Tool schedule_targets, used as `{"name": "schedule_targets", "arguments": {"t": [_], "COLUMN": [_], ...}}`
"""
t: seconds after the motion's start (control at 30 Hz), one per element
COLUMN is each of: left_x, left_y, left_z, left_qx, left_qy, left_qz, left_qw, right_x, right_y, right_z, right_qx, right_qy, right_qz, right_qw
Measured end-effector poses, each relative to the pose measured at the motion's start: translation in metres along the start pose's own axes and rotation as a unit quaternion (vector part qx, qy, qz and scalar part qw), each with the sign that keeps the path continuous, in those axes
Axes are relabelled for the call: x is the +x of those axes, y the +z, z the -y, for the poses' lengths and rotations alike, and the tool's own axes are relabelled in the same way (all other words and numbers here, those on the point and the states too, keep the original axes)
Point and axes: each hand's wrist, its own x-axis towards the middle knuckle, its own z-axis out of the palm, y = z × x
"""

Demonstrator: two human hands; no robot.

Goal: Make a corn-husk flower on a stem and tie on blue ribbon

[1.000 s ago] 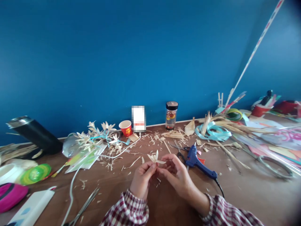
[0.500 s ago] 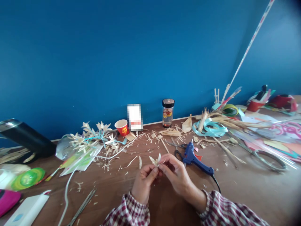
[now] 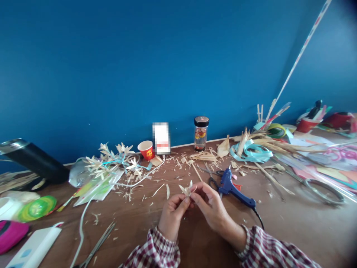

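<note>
Pinched between my two hands is a small cream husk flower (image 3: 185, 189) with pointed petals standing up. My left hand (image 3: 173, 214) is closed, thumb and forefinger holding the flower's base. From the right, my right hand (image 3: 211, 207) pinches at the same flower with thumb and fingertips; what lies right under the fingertips is partly hidden. A blue hot glue gun (image 3: 237, 190) rests on the table just right of my right hand, beside dark-handled scissors (image 3: 214, 180). Loose husk slivers (image 3: 167, 191) lie in front of my left hand.
Finished husk flowers (image 3: 111, 160) on blue stems lie at the left behind a white cable (image 3: 81, 223). A red paper cup (image 3: 146, 150), a propped phone (image 3: 161, 139) and a lidded jar (image 3: 201, 134) stand along the wall. Blue ribbon (image 3: 251, 152) lies right; metal scissors (image 3: 99, 243) lie front left.
The whole view has shifted slightly, so things appear a little further right. Both hands keep their pinch on the flower, with hardly any movement of the fingers.
</note>
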Motion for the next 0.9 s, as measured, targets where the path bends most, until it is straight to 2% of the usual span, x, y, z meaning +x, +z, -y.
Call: {"name": "schedule_targets", "arguments": {"t": [0.27, 0.4, 0.57, 0.7, 0.9], "left_x": [0.000, -0.002, -0.004, -0.007, -0.010], "left_y": [0.002, 0.003, 0.006, 0.009, 0.010], "left_z": [-0.001, -0.003, -0.006, -0.009, -0.008], "left_qx": [0.008, 0.048, 0.075, 0.137, 0.188], "left_qy": [0.024, 0.038, 0.045, 0.059, 0.092], "left_qz": [-0.002, -0.012, -0.036, -0.046, -0.051], "left_qw": [1.000, 0.998, 0.996, 0.988, 0.977], "right_x": [-0.003, -0.002, 0.000, 0.001, 0.003], "right_y": [-0.002, -0.002, -0.003, -0.004, -0.010], "right_z": [0.001, 0.000, -0.003, 0.001, 0.004], "right_qx": [-0.070, -0.086, -0.090, -0.116, -0.148], "right_qy": [0.001, -0.003, -0.047, -0.072, -0.074], "right_qz": [-0.011, -0.007, -0.017, -0.025, -0.017], "right_qw": [0.997, 0.996, 0.995, 0.990, 0.986]}}
